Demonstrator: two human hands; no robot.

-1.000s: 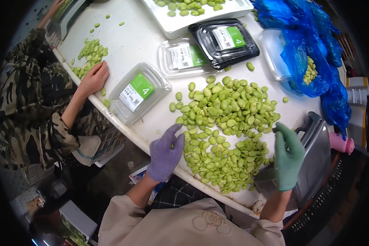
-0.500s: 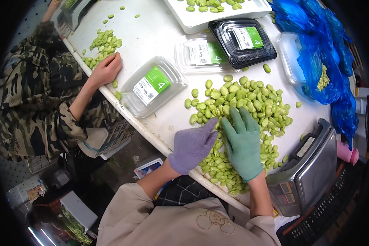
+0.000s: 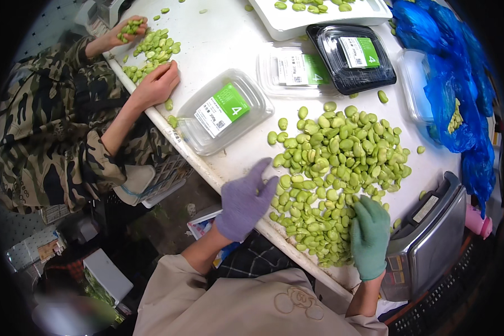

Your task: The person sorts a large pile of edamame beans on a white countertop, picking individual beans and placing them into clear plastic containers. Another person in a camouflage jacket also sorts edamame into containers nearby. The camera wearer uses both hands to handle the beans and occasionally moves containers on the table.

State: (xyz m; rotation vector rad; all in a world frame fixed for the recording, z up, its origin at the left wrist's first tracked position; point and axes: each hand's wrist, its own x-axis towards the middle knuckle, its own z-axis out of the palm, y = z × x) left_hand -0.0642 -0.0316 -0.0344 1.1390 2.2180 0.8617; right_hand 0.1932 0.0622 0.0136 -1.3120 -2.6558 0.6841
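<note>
A wide pile of shelled green broad beans [image 3: 341, 151] spreads over the white table [image 3: 229, 173] in front of me. My left hand [image 3: 242, 203], in a purple knit glove, is at the table's near edge, just left of the pile. Its thumb and fingers are apart with nothing between them. At the pile's right edge, my right hand [image 3: 371, 238] wears a green glove. Its fingers are slightly bent against the beans, with the palm turned down, and I see no bean held in them. The beans under its fingertips are partly hidden.
A clear lidded box [image 3: 213, 131] with a green-and-white label, another clear box [image 3: 271, 84], a black tray [image 3: 369, 78] and a white foam tray [image 3: 269, 25] stand beyond. Blue bags [image 3: 465, 84] and a scale [image 3: 431, 235] are right. A co-worker's hand [image 3: 161, 84] rests beside beans at left.
My hands have moved apart: the left drew back left, the right slid right and nearer to the pile's edge. The co-worker's other hand came into view holding beans. The whole view shifted slightly.
</note>
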